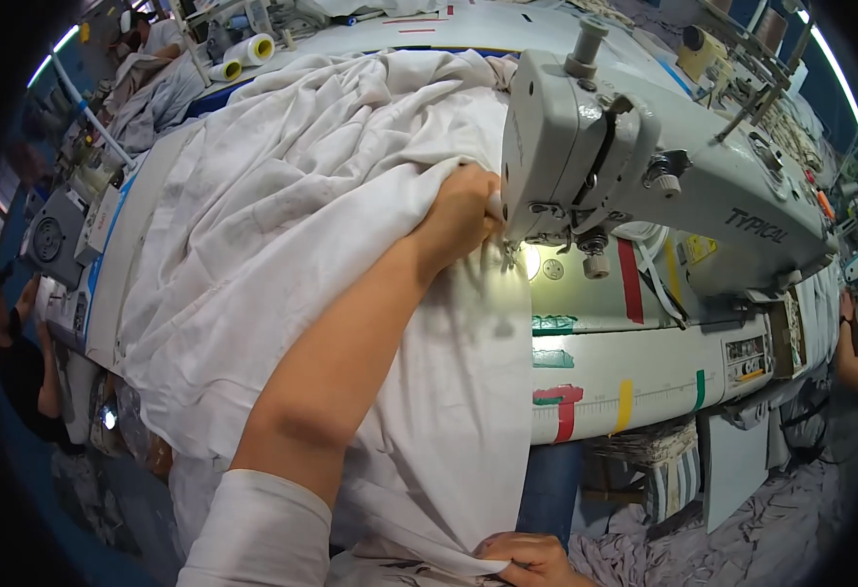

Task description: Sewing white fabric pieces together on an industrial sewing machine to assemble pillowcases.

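A large white cloth [282, 284] lies in folds over the left of the sewing table and hangs down toward my lap. Its straight right edge runs from the needle area [513, 256] of a grey sewing machine [585, 147] down to the front. My left hand [460, 215] is closed on a raised fold of this cloth, just left of the machine head. Low in the view, my right hand [528, 560] pinches the cloth near its lower right edge; some of its fingers are hidden. A lamp lights the plate beside the needle.
Coloured tape strips [626, 406] mark the table front, near a control panel [748, 360]. Crumpled grey fabric [644, 548] is heaped at lower right. Thread cones [253, 49] lie at the far left. One person [28, 372] is at the left; another person's arm [849, 352] shows at right.
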### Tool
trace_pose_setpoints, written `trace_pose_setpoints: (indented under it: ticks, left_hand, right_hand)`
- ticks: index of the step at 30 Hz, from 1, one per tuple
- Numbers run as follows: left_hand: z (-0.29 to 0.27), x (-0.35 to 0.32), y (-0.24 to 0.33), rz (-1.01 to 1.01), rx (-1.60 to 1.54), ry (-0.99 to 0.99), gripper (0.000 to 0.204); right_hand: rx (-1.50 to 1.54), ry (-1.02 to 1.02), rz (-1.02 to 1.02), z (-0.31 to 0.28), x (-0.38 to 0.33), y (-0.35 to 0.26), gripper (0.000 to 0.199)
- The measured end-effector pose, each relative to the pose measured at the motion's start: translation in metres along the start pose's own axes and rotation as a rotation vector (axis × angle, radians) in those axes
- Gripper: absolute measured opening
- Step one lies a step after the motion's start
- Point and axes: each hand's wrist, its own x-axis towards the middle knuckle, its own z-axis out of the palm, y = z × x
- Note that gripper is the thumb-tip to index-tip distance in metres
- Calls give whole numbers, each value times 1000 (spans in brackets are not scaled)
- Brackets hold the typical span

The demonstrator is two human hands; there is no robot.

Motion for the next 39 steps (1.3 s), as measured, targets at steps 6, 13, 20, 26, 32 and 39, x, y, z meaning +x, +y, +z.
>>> trace_pose_setpoints:
  ticks: [6,13,20,26,32,39]
  left_hand:
    - [10,7,-2,120,-11,47,18]
    - [6,28,-28,68,56,31,35]
    - [-2,66,-47,-93,168,-29,28]
    - [4,94,-85,-16,238,4,22]
    - [9,126,-104,16,226,41,12]
    - [-4,129,-116,-124,229,25,13]
  right_hand:
    - [25,-29,58,-13,7,10,14]
    - [10,-53,-24,-28,46,-1,14]
    - [-72,-68,-96,-45,83,-15,12]
    - [-181,-107,-209,-51,123,-34,15]
    - [-282,-54,-212,-55,157,-38,14]
    - [-354,18,-216,-48,167,-36,19]
